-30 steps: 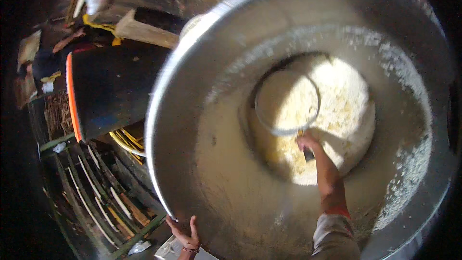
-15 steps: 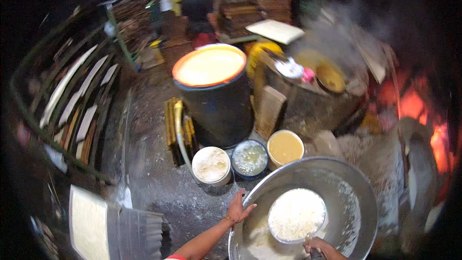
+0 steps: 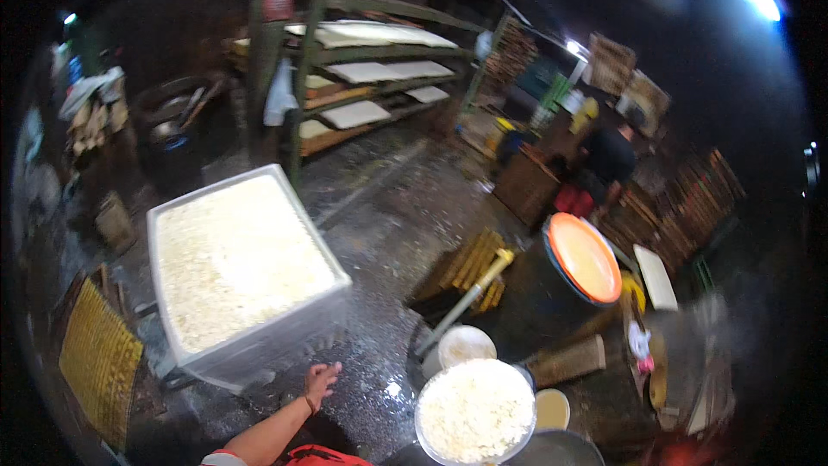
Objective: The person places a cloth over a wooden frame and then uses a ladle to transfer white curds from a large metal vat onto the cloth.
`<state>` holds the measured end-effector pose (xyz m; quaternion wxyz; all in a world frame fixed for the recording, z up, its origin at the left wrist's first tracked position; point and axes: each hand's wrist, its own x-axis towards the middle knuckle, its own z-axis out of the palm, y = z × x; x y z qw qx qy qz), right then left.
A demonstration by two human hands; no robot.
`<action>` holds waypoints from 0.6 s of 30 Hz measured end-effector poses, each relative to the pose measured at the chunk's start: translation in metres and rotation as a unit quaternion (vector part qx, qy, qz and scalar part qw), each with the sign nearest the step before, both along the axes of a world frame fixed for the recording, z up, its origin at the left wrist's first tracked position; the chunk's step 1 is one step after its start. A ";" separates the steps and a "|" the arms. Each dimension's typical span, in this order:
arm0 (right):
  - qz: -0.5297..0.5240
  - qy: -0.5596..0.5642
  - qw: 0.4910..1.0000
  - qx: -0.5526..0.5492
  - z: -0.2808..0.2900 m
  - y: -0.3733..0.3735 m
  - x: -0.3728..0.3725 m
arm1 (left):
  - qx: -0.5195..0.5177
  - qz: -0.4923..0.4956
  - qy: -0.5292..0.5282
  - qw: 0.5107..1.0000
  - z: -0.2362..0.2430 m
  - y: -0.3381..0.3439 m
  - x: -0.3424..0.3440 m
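My left hand (image 3: 321, 385) reaches out over the wet floor, its fingers apart and nothing in it. It is nearest to the lower edge of a large, pale rectangular bin (image 3: 259, 365) filled with white crumbly curds (image 3: 241, 259). To the right of this hand, a round scoop heaped with white curds (image 3: 476, 412) is lifted above the buckets. Its handle lies beyond the lower edge of the picture, and my right hand is out of sight there. Part of the big metal basin (image 3: 556, 447) shows at the lower right, behind the scoop.
A white bucket (image 3: 466, 345) and a bucket of tan liquid (image 3: 553, 410) stand behind the scoop. Farther back are a barrel with an orange-rimmed top (image 3: 585, 259) and a person (image 3: 608, 155). Racks hold white slabs (image 3: 379, 34). A yellow woven panel (image 3: 99, 362) leans at left.
My view has swung left toward the bin. My left hand has let go of the basin's rim. The filled scoop has come up out of the basin, and my right hand has left the picture.
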<state>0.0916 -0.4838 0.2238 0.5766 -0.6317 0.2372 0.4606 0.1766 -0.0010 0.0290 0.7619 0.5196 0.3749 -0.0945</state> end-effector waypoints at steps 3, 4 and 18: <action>0.078 -0.022 0.993 0.081 -0.013 0.111 0.058 | -0.226 0.171 -0.082 0.956 0.002 0.083 0.019; 0.105 -0.013 0.991 0.085 -0.019 0.155 0.079 | -0.294 0.221 -0.086 0.926 -0.011 0.107 0.022; 0.234 0.199 0.920 0.243 -0.136 0.608 0.223 | -0.368 0.260 -0.142 0.881 -0.038 0.136 0.055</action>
